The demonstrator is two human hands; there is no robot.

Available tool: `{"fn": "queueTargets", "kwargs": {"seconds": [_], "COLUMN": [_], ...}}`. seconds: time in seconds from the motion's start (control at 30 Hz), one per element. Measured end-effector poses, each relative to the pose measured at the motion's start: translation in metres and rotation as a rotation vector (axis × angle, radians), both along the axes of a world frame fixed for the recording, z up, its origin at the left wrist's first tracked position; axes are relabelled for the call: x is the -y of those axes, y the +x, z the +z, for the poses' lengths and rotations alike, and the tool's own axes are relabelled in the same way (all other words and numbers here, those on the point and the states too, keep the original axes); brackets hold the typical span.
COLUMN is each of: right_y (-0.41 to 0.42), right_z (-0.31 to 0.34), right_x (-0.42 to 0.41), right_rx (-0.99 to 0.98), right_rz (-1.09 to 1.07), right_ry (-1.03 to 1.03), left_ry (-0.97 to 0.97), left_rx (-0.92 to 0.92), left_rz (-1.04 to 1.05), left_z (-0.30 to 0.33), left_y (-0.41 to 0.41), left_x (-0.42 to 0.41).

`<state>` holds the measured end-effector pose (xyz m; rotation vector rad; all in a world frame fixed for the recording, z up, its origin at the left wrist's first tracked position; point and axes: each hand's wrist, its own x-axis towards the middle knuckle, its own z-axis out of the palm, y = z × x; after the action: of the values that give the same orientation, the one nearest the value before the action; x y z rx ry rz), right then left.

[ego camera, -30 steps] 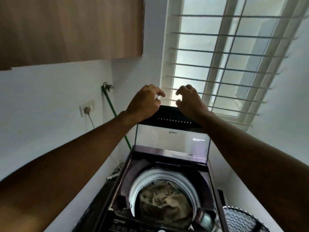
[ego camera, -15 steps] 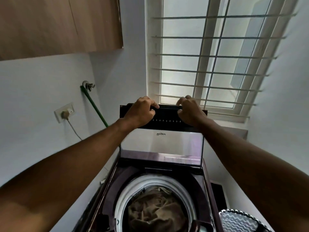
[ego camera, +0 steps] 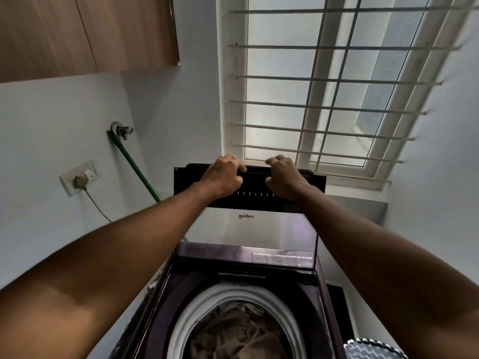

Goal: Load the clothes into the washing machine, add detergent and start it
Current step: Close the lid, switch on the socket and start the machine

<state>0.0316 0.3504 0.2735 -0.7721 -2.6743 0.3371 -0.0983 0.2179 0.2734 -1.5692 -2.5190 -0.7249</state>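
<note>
Your fingers (ego camera: 239,164) are curled over the top edge of the raised lid (ego camera: 255,224) of the washing machine (ego camera: 160,301), gripping its dark upper band from both sides of the middle. Your left hand (ego camera: 223,176) holds the edge a little left of center; your right hand (ego camera: 283,177) holds it just to the right, the two hands near each other but not touching. Both of your bare forearms reach up from the bottom corners toward the lid.

The lid stands upright at the back of the machine, its glass panel facing you with a brand mark showing mirrored. Below it the round white drum opening (ego camera: 207,304) is open, and brownish clothes (ego camera: 238,335) lie crumpled inside the drum.

Behind the lid is a barred window (ego camera: 331,81), bright with daylight. On the white wall to your left, a tap (ego camera: 121,129) feeds a green hose (ego camera: 134,167) that slants down behind the machine, and a wall socket (ego camera: 79,177) has a plug and cord in it. A wooden cabinet (ego camera: 85,35) hangs above. At the lower right, the rim of a patterned laundry basket (ego camera: 373,349) shows beside the machine.
</note>
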Motion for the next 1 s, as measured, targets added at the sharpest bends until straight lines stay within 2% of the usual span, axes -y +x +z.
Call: {"fn": "queueTargets", "kwargs": {"seconds": [0.33,0.53,0.67,0.83,1.0], "right_y": [-0.037,-0.045,-0.048,-0.040,-0.029], "right_z": [-0.020,-0.044,-0.044,-0.027,-0.019], "right_x": [-0.032,-0.040,-0.041,-0.031,-0.002], "right_rx": [0.096,0.156,0.105,0.037,0.063], "right_rz": [-0.011,-0.021,-0.033,-0.048,-0.026], "right_ry": [-0.013,0.051,0.075,0.075,0.149], "left_ry": [-0.193,-0.250,-0.190,0.058,-0.015], "left_rx": [-0.123,-0.107,-0.120,-0.135,-0.220], "left_rz": [0.089,0.075,0.114,0.165,0.157], "left_z": [-0.023,-0.046,-0.058,-0.050,-0.035], "left_y": [-0.031,-0.050,-0.054,-0.038,-0.023], "left_x": [-0.045,-0.058,-0.059,-0.052,-0.025]}}
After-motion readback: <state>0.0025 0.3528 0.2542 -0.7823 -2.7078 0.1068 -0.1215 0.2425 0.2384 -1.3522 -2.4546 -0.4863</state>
